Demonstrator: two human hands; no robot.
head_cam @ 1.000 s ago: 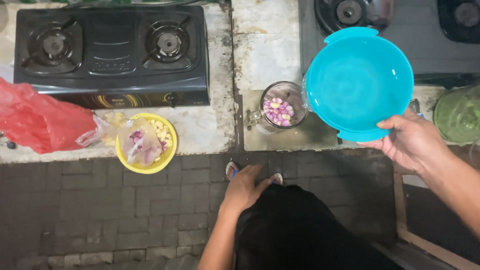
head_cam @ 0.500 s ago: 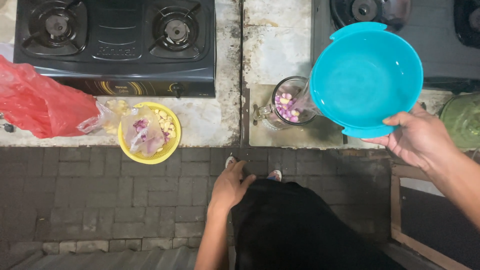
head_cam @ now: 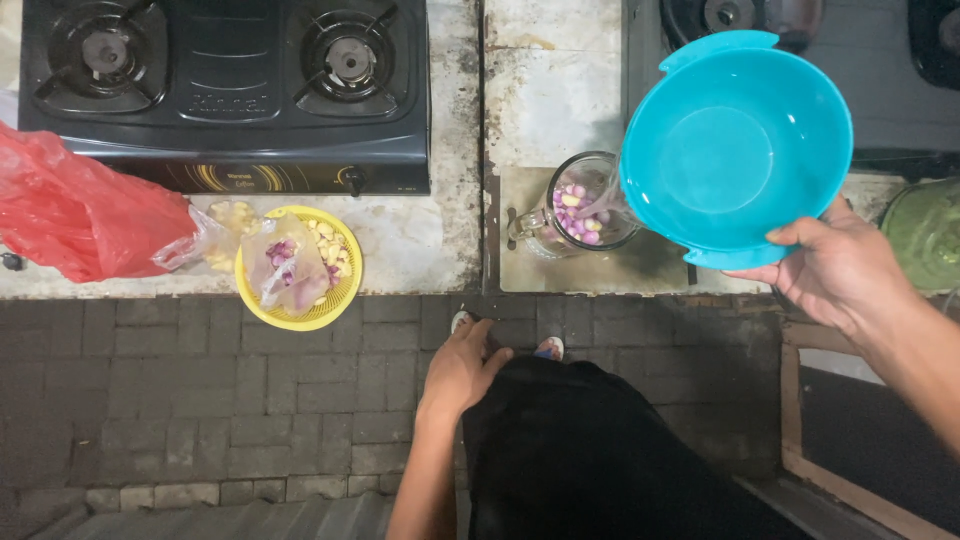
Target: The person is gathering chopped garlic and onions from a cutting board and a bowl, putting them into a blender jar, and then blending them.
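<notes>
My right hand (head_cam: 845, 272) grips the rim of a turquoise plastic bowl (head_cam: 737, 150), which is tilted toward a glass blender jar (head_cam: 578, 205). A thin stream of water runs from the bowl's edge into the jar. The jar holds pink and white pieces and stands on a stained counter (head_cam: 550, 90). My left hand (head_cam: 462, 368) hangs low beside my dark skirt (head_cam: 610, 460), holding nothing, fingers loosely apart.
A black two-burner gas stove (head_cam: 230, 90) sits at the left. In front of it are a red plastic bag (head_cam: 85, 215) and a yellow basket (head_cam: 300, 268) with clear bags of peeled pieces. A green-filled container (head_cam: 925, 235) stands at the right edge. Brick floor below.
The bowl has tipped further and moved closer over the glass jar. The view has shifted slightly. My left hand stays low by the skirt.
</notes>
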